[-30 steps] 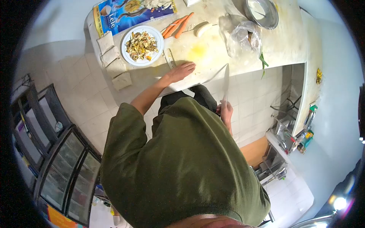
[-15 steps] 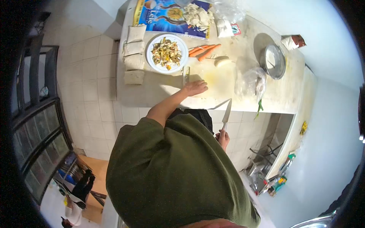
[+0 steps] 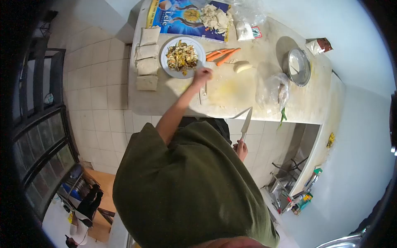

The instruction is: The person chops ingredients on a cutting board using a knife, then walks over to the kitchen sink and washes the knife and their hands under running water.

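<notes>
My left hand (image 3: 202, 76) is over the counter at the lower right rim of a white plate (image 3: 166, 70). Its fingers are curled closed, and whatever they may hold is hidden. Chopped mixed filling (image 3: 182, 57) is heaped on that plate. Below the hand lies a narrow strip-like object (image 3: 204, 91), too thin to name. My right hand (image 3: 240, 149) grips a kitchen knife (image 3: 247, 120) by its pale handle, in front of the counter edge, blade pointing up toward the counter. Carrots (image 3: 223, 54) and a pale peeled piece (image 3: 243, 67) lie right of the plate.
Folded pale wrappers (image 3: 147, 66) line the counter's left side. Behind are a blue printed bag (image 3: 178, 20) bearing pale pieces (image 3: 216, 18) and a white packet (image 3: 244, 31). A clear plastic bag (image 3: 271, 91) and metal bowl (image 3: 306, 68) stand right. Another person (image 3: 89, 206) is far lower left.
My left hand has moved up from the counter surface to the plate's edge, and its fingers have curled closed. My right hand with the knife has barely moved.
</notes>
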Tool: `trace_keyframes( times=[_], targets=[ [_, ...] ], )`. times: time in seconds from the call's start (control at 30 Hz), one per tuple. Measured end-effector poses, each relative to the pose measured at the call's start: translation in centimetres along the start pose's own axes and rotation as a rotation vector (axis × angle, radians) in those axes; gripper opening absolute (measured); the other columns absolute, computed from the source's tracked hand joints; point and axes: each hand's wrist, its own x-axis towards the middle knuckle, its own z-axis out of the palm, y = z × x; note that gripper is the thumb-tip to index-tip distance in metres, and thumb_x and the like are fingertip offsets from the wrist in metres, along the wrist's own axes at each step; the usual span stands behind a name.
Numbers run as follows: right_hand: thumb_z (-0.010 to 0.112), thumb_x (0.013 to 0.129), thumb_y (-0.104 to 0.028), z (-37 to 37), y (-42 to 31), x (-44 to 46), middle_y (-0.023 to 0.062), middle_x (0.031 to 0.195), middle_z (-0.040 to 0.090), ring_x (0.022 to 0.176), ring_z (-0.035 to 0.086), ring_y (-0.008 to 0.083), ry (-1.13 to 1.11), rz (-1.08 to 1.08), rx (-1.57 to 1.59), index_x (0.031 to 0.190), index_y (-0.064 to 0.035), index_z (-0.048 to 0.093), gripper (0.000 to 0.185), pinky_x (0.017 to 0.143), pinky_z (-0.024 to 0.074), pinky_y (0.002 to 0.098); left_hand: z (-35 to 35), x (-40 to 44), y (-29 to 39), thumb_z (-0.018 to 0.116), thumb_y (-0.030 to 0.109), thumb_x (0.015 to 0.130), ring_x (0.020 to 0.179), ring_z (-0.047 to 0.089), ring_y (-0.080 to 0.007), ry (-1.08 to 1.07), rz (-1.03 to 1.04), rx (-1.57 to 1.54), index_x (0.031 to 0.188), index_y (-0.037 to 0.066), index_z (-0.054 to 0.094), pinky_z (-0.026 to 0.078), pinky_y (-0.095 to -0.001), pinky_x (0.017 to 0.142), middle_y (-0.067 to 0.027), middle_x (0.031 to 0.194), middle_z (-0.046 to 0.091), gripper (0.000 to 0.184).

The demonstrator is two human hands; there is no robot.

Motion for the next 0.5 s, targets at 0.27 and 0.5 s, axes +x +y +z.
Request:
trace_keyframes(
  times=[0.27, 0.5],
  targets=[
    [0.061, 0.096, -0.049, -0.1, 1.2, 0.5, 0.0091, 0.066, 0.061, 0.054, 0.057, 0.0137, 0.028, -0.058, -0.104, 0.090, 0.0010, 0.062, 0.051, 0.050, 0.0452, 0.0306, -9.1, -1.0, 12.1, 0.059, 0.005, 0.090, 0.093, 0.067, -0.0345, 0.270, 0.613, 1.012, 0.110, 0.003, 0.066, 0.053, -0.0417, 0.081, -0.0188, 0.104, 0.069, 0.021],
    [0.059, 0.097, -0.050, 0.5, 0.4, -0.9, 0.0044, 0.063, 0.054, 0.052, 0.048, 0.0121, 0.114, -0.167, -0.283, 0.081, -0.0010, 0.055, 0.052, 0.049, 0.0411, 0.0320, -7.3, -4.9, 12.1, 0.062, 0.020, 0.096, 0.093, 0.067, -0.0300, 0.144, 0.422, 1.078, 0.108, 0.002, 0.065, 0.052, -0.0376, 0.081, -0.0172, 0.105, 0.070, 0.022]
  ],
)
